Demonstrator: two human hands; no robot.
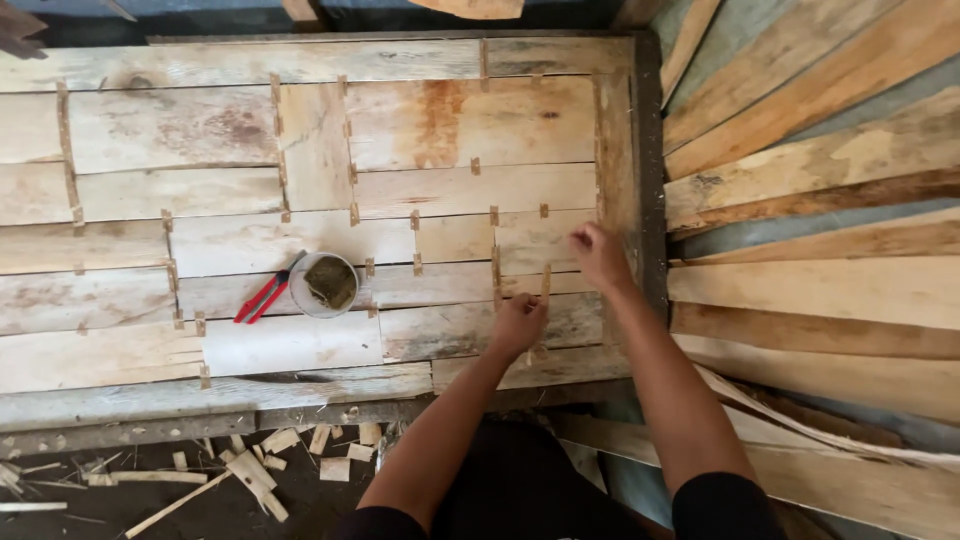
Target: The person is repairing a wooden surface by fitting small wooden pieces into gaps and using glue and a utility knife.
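No packages, labels, signs or screens visible; only bare wood and hand tools in shot.

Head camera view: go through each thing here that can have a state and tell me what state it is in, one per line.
Left hand: fingers closed on a small wood strip, held upright on the panel.
Right hand: fingers bent, resting on the plank panel near its right edge.
Red-handled pliers: lying flat on the panel, touched by neither hand.
Small round tub: open, upright, dark stuff inside.
Wood offcuts: scattered loose below the panel.
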